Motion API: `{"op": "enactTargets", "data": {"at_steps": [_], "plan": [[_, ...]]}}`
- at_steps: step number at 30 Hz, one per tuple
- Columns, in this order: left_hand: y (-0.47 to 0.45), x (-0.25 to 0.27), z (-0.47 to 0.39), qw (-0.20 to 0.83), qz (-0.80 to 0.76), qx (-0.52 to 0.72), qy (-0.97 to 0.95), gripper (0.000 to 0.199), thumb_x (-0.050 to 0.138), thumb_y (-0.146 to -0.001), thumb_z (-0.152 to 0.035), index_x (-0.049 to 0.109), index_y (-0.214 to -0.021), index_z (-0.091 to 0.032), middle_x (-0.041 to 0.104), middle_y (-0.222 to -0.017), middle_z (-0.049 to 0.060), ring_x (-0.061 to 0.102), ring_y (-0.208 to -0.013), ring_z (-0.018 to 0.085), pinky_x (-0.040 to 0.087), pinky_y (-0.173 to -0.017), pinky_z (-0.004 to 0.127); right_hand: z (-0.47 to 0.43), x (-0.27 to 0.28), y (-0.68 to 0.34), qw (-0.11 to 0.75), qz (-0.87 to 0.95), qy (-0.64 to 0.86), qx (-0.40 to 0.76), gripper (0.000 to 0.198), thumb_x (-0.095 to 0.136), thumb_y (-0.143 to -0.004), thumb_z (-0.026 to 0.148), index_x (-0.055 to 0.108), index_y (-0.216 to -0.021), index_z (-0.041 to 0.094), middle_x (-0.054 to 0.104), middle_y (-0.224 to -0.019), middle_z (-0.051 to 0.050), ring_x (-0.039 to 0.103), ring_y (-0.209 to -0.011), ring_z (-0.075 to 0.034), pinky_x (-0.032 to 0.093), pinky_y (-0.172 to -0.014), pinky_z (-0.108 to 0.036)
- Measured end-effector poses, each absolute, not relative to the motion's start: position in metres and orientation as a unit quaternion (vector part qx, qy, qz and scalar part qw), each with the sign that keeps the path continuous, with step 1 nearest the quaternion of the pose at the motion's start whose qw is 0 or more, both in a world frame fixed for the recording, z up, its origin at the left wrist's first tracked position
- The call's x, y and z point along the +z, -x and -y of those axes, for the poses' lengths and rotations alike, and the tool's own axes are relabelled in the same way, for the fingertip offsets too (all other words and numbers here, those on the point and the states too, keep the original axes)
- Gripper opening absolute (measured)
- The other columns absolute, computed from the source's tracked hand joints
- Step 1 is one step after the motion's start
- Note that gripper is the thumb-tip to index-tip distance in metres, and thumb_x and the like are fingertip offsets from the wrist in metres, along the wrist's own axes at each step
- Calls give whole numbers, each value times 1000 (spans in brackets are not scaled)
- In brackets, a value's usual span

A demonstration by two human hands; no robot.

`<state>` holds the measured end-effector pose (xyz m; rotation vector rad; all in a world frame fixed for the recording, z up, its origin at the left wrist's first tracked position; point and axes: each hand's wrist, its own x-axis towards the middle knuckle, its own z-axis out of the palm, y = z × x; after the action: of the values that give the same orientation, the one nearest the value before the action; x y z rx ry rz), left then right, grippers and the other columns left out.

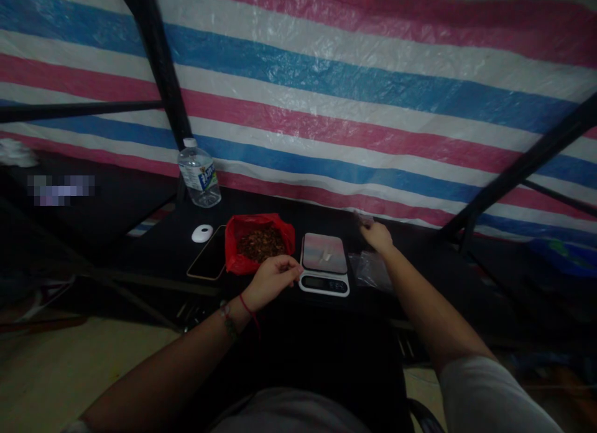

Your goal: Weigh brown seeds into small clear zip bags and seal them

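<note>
My left hand [274,280] is beside the left edge of a white kitchen scale [323,285], its fingers curled together with nothing visible in them. Just behind it stands a red plastic bag [233,252], open at the top, with small brown dried pieces [261,244] inside. My right hand [379,237] reaches past the scale to the back of the table, its fingers closed on a clear plastic bag [364,219]. More clear plastic bags [373,271] lie flat to the right of the scale, under my right forearm. The scale's plate reflects the striped sheet; its display looks dark.
Left of the red bag lie a phone [207,256] and a round white object [202,234]. A large clear bottle [201,179] stands behind them on the black table [158,249]. Black metal posts [163,66] and a striped plastic sheet [326,78] close off the back.
</note>
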<state>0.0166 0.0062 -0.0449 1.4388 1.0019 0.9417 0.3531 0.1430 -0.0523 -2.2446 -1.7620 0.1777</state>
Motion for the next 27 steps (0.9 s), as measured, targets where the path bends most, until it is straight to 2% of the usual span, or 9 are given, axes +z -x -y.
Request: {"op": "enactTargets", "data": {"at_steps": [4,6,10,13,18,22,25,27], "plan": [[-17,-43,-6,539,-430,424,-588,27,63,-74,-42,62,-74,-15,60,-66,0,49,-53,8,35,-48,19,-114,-31,-334,455,542,651,274,41,53,-77,49,65,-99,15,70,-84,-8,66,-75,-19,50,-70,-30],[-18,-41,-4,544,-434,445,-564,30,63,-75,-43,63,-86,-15,61,-72,0,49,-53,8,34,-46,19,-87,-21,-315,546,519,541,372,40,61,-73,48,61,-102,20,68,-87,-3,63,-69,-15,50,-65,-29],[-19,-37,5,589,-382,464,-540,39,60,-79,-47,60,-103,-16,65,-90,4,51,-51,6,34,-46,20,-33,-9,-276,516,532,450,498,34,71,-70,46,64,-91,21,67,-81,-1,61,-67,-15,48,-62,-26],[-19,-35,15,629,-322,456,-542,43,56,-82,-52,58,-105,-16,65,-84,4,50,-47,5,30,-44,19,-10,-9,-257,472,560,451,510,32,73,-70,48,68,-83,19,64,-72,0,57,-63,-14,44,-59,-25],[-21,-28,28,653,-316,367,-582,40,62,-78,-54,58,-75,-14,61,-64,1,49,-42,6,31,-41,19,6,-13,-241,374,608,442,543,37,68,-74,54,64,-72,17,56,-63,2,49,-56,-11,37,-52,-22],[-21,-23,29,648,-315,344,-603,42,62,-78,-55,59,-70,-14,63,-64,2,50,-42,6,33,-41,18,10,-16,-237,398,571,467,545,41,64,-74,59,59,-71,19,51,-59,3,44,-51,-11,34,-48,-22],[-21,-21,29,652,-315,347,-596,41,64,-77,-54,57,-68,-14,62,-63,1,49,-41,6,34,-40,18,11,-17,-237,447,582,495,466,37,61,-77,58,59,-81,21,53,-65,2,47,-57,-12,37,-53,-23],[-23,-21,29,655,-319,360,-583,41,63,-78,-53,54,-67,-15,61,-61,0,48,-40,5,35,-40,18,16,-15,-238,470,609,500,398,33,61,-79,54,56,-80,21,52,-67,3,47,-60,-12,37,-56,-24]]}}
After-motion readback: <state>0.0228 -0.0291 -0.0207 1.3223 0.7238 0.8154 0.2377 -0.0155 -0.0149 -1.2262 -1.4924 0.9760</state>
